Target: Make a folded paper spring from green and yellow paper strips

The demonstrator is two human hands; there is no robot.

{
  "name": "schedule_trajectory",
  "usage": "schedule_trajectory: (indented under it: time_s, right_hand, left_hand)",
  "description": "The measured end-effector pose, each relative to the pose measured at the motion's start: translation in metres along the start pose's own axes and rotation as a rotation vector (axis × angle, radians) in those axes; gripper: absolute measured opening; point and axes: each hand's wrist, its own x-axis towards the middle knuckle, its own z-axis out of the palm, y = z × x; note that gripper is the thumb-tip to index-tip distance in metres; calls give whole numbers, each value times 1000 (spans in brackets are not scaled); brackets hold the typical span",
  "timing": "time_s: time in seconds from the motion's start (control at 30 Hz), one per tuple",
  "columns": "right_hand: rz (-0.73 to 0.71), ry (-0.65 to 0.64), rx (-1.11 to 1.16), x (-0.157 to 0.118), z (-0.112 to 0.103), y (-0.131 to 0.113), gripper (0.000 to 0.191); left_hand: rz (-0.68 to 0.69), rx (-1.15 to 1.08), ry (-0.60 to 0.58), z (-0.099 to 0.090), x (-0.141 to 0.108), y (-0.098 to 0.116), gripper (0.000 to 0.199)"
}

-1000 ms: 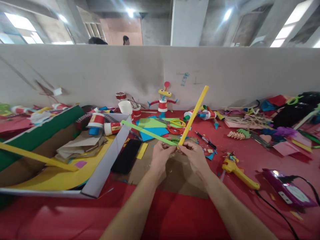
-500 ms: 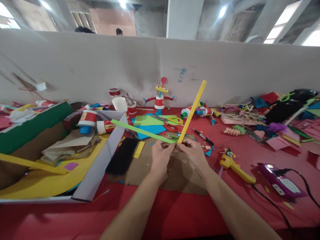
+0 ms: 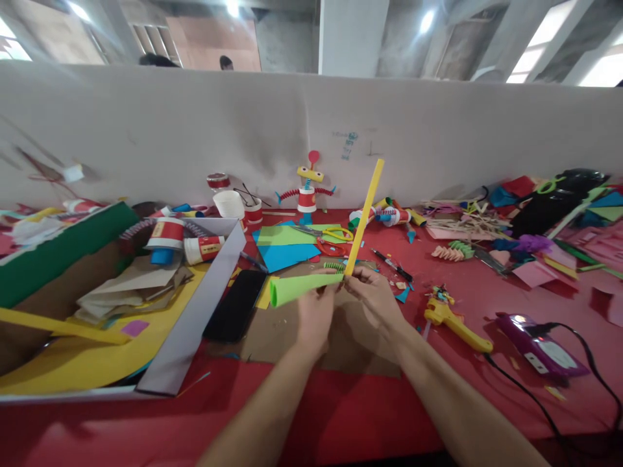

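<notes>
My left hand (image 3: 316, 318) is closed on the near end of a green paper strip (image 3: 304, 286), whose far part bends over toward the left. In my right hand (image 3: 374, 295), a yellow paper strip (image 3: 364, 217) is pinched at its lower end and slants upward. The two strip ends meet between my fingertips; whether they are glued cannot be made out. Just behind the fingers lies a folded green paper spring (image 3: 334, 266). Both hands hover over a brown cardboard sheet (image 3: 277, 337).
A black phone (image 3: 236, 306) and an open box (image 3: 168, 350) are on the left. To the right lie a yellow glue gun (image 3: 457, 327), a purple power box (image 3: 540, 347) and their cords. Scissors (image 3: 335, 233) and a paper-cup robot figure (image 3: 307, 198) are behind.
The green strip has swung down from its flat leftward slant and now curls over near my left hand. The yellow strip stays upright, shifted slightly left in view.
</notes>
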Motion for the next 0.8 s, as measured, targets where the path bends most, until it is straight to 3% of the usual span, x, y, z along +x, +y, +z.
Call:
schedule_trajectory:
  time_s: [0.17, 0.4, 0.53, 0.8]
  right_hand:
    - [64, -52, 94, 1, -1, 4, 19]
    - [-14, -112, 26, 4, -4, 15, 23]
    - [-31, -104, -16, 3, -4, 13, 23]
    - [-168, -101, -245, -5, 4, -4, 21]
  left_hand:
    - [-96, -158, -102, -6, 13, 0, 22]
    - [-189, 39, -110, -15, 14, 2, 27]
    - [-156, 66, -133, -18, 16, 3, 26]
    - [-114, -46, -53, -14, 17, 1, 25]
